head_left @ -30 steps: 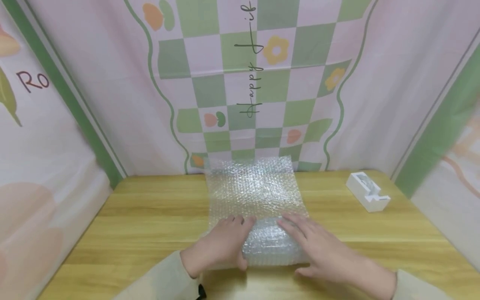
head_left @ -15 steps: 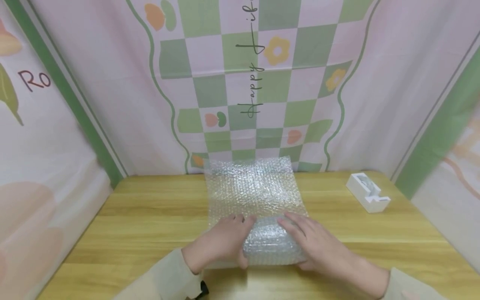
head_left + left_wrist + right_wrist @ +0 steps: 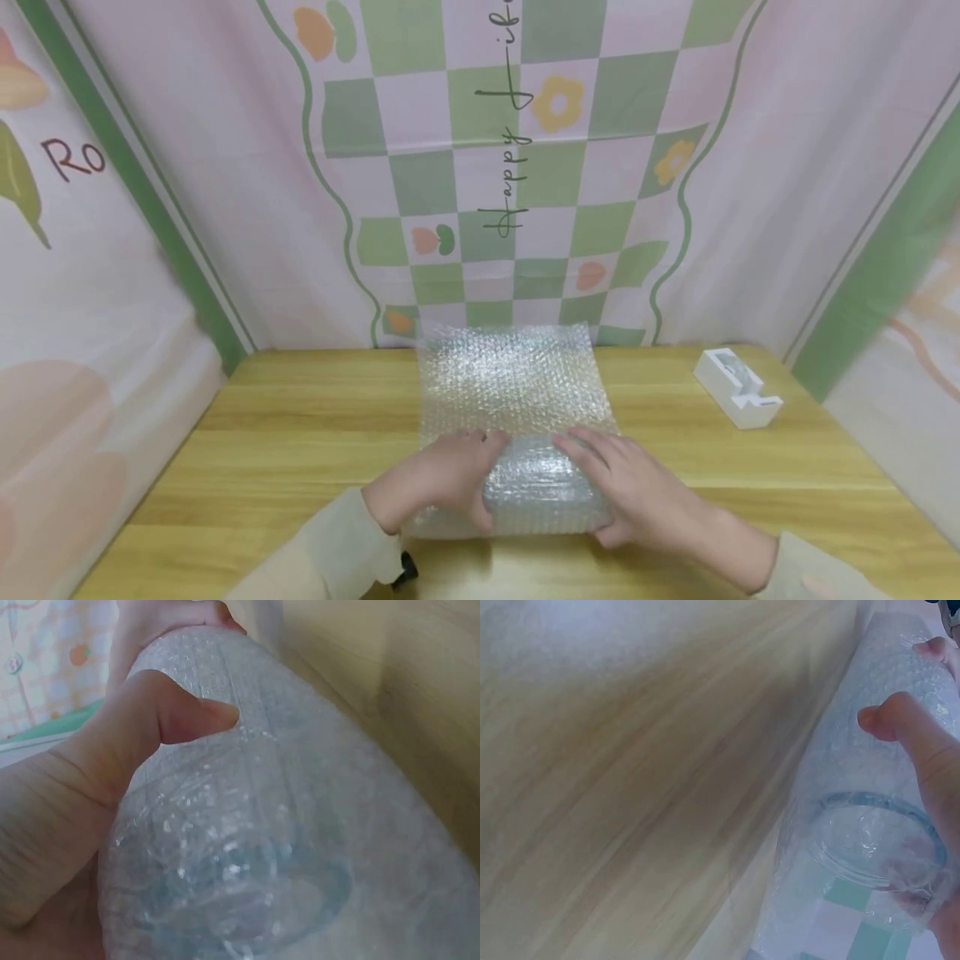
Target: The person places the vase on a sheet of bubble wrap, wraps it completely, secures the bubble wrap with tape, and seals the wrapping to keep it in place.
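A clear glass vessel with a round rim (image 3: 862, 799) lies on its side inside a roll of bubble wrap (image 3: 543, 487). Its rim also shows through the layers in the left wrist view. My left hand (image 3: 453, 475) grips the roll's left part, thumb on the near side and fingers over the top. On the right part, my right hand (image 3: 648, 496) holds it the same way, its thumb (image 3: 885, 720) pressed against the plastic. Beyond the roll, a loose length of bubble wrap (image 3: 517, 375) stretches to the back of the table. Most of my fingertips are hidden behind the roll.
A white tape dispenser (image 3: 737, 390) stands at the back right of the wooden table (image 3: 300, 425). A patterned curtain (image 3: 480, 167) hangs right behind the table's back edge, with more cloth at both sides.
The far end of the bubble wrap has come slightly lower and nearer. My right thumb has moved in against the roll's near side. Both hands otherwise stay on the roll.
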Motion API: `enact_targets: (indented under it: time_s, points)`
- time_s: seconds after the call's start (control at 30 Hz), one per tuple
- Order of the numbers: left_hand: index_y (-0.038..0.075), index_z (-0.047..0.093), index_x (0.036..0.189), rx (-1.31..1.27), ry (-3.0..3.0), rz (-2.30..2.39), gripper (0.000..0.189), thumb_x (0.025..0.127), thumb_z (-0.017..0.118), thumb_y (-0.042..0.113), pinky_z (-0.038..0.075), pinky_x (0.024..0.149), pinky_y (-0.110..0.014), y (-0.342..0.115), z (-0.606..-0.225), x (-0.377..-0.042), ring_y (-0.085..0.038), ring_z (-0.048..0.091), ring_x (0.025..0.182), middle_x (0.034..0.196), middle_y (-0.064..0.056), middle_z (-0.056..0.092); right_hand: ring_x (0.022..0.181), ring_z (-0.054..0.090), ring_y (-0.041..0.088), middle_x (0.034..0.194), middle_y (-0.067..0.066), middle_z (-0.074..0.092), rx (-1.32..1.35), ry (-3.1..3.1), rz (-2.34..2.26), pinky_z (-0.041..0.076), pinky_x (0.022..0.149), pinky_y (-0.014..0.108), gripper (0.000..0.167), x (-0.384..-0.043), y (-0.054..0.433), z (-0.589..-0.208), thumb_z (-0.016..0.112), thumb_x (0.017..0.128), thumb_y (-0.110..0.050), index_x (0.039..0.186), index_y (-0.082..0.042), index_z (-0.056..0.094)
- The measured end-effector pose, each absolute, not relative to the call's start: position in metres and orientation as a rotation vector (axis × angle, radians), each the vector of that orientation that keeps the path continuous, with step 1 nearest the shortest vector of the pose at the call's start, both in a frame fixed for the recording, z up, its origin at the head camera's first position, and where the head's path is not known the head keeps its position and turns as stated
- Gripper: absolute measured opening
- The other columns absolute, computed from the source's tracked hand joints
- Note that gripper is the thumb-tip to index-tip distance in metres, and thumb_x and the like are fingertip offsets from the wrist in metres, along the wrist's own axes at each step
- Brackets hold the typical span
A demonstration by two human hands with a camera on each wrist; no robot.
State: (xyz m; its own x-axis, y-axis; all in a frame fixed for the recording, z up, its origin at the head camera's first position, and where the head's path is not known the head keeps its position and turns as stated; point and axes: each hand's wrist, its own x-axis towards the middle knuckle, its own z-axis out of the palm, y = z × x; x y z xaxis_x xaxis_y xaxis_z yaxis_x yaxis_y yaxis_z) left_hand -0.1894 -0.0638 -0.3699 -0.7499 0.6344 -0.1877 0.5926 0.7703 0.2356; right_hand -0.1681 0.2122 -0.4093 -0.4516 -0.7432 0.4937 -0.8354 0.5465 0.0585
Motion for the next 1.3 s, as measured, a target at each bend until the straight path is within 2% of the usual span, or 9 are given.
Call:
enact_targets:
  time_s: [0.57, 0.6, 0.7, 0.8, 0.93, 1.03, 1.17, 1.27, 1.3]
  points:
    - [0.003, 0.034, 0.156, 0.915, 2.589, 0.333, 0.11, 0.068, 0.096, 0.025, 0.046, 0.109, -0.034, -0.067, -0.364, -0.196, -0.022, 0.056, 0.129, 0.146, -0.012, 0.055, 0.121, 0.059, 0.034, 0.14, 0.017, 0.056, 1.263, -2.384, 0.269, 0.053, 0.097, 0.057, 0.125, -0.168, 0.213, -0.407, 0.096, 0.044, -0.036, 0.151, -0.002, 0.041]
    - [0.003, 0.032, 0.157, 0.91, 2.586, 0.349, 0.112, 0.068, 0.096, 0.025, 0.048, 0.107, -0.033, -0.068, -0.364, -0.197, -0.021, 0.059, 0.125, 0.144, -0.012, 0.057, 0.121, 0.059, 0.034, 0.14, 0.017, 0.056, 1.264, -2.386, 0.269, 0.053, 0.096, 0.058, 0.126, -0.168, 0.213, -0.407, 0.096, 0.044, -0.035, 0.151, -0.002, 0.04]
    - [0.003, 0.025, 0.158, 0.887, 2.56, 0.437, 0.115, 0.068, 0.095, 0.02, 0.056, 0.087, -0.028, -0.069, -0.365, -0.197, -0.017, 0.068, 0.096, 0.117, -0.007, 0.069, 0.12, 0.059, 0.034, 0.14, 0.017, 0.056, 1.266, -2.39, 0.275, 0.054, 0.095, 0.057, 0.126, -0.169, 0.214, -0.407, 0.096, 0.044, -0.035, 0.152, -0.003, 0.039]
    - [0.006, 0.026, 0.153, 0.897, 2.53, 0.525, 0.109, 0.068, 0.094, 0.013, 0.054, 0.065, -0.024, -0.071, -0.365, -0.197, -0.012, 0.058, 0.066, 0.085, 0.001, 0.062, 0.121, 0.059, 0.034, 0.14, 0.017, 0.057, 1.266, -2.397, 0.282, 0.054, 0.095, 0.057, 0.125, -0.17, 0.214, -0.406, 0.096, 0.045, -0.035, 0.152, -0.003, 0.039]
    - [0.007, 0.03, 0.145, 0.915, 2.502, 0.579, 0.097, 0.07, 0.092, 0.011, 0.051, 0.06, -0.023, -0.074, -0.365, -0.198, -0.011, 0.052, 0.059, 0.08, 0.003, 0.056, 0.121, 0.059, 0.034, 0.14, 0.017, 0.057, 1.265, -2.405, 0.282, 0.054, 0.095, 0.056, 0.124, -0.171, 0.214, -0.406, 0.096, 0.045, -0.036, 0.151, -0.003, 0.041]
    - [0.006, 0.034, 0.145, 0.919, 2.521, 0.574, 0.095, 0.07, 0.093, 0.013, 0.052, 0.065, -0.023, -0.074, -0.365, -0.198, -0.012, 0.055, 0.064, 0.092, 0.001, 0.059, 0.121, 0.059, 0.034, 0.14, 0.017, 0.056, 1.26, -2.422, 0.293, 0.054, 0.095, 0.057, 0.123, -0.171, 0.215, -0.407, 0.096, 0.046, -0.035, 0.15, -0.002, 0.041]
    - [0.007, 0.042, 0.145, 0.965, 2.634, 0.463, 0.094, 0.068, 0.095, 0.022, 0.055, 0.09, -0.027, -0.073, -0.364, -0.197, -0.017, 0.062, 0.101, 0.125, -0.005, 0.057, 0.12, 0.059, 0.035, 0.14, 0.018, 0.056, 1.246, -2.455, 0.312, 0.054, 0.095, 0.057, 0.122, -0.172, 0.216, -0.407, 0.096, 0.047, -0.035, 0.15, -0.002, 0.041]
    - [0.008, 0.047, 0.146, 1.016, 2.732, 0.311, 0.093, 0.069, 0.094, 0.031, 0.047, 0.108, -0.037, -0.071, -0.364, -0.196, -0.025, 0.051, 0.127, 0.143, -0.009, 0.049, 0.12, 0.06, 0.035, 0.139, 0.017, 0.057, 1.228, -2.47, 0.314, 0.054, 0.096, 0.056, 0.121, -0.173, 0.217, -0.408, 0.096, 0.046, -0.036, 0.15, -0.002, 0.042]
    - [0.007, 0.047, 0.146, 1.032, 2.752, 0.267, 0.094, 0.069, 0.094, 0.033, 0.046, 0.11, -0.039, -0.07, -0.364, -0.195, -0.027, 0.05, 0.129, 0.144, -0.01, 0.048, 0.12, 0.06, 0.034, 0.139, 0.017, 0.057, 1.224, -2.473, 0.315, 0.054, 0.096, 0.055, 0.121, -0.173, 0.217, -0.409, 0.096, 0.046, -0.036, 0.15, -0.003, 0.042]
